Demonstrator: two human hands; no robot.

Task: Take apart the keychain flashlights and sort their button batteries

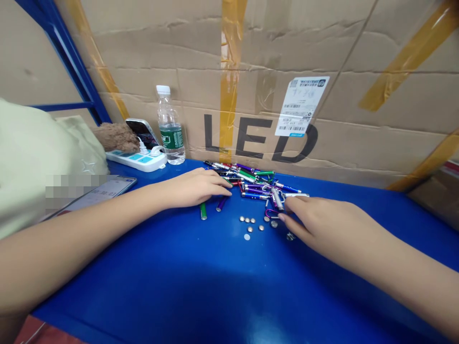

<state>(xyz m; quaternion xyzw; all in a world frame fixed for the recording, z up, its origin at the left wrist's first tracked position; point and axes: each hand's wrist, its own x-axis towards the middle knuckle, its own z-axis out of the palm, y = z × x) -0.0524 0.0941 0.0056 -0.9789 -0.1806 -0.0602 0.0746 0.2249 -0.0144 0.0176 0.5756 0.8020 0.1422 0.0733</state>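
Note:
A heap of small metal keychain penlights in green, purple, blue, red and silver lies against the carton. My left hand rests palm down at the heap's left side, its fingers stretched out. Below it, a green tube and a purple tube stick out. My right hand is at the heap's right side, thumb and forefinger closed about the end of a silver penlight. A purple clip lies by the thumb tip. Several button cells and a pale disc lie in front.
A large carton marked LED stands behind the blue table. A water bottle, a power strip and a propped phone are at the back left. Another phone lies beside pale green cloth. Small metal parts lie near my right hand.

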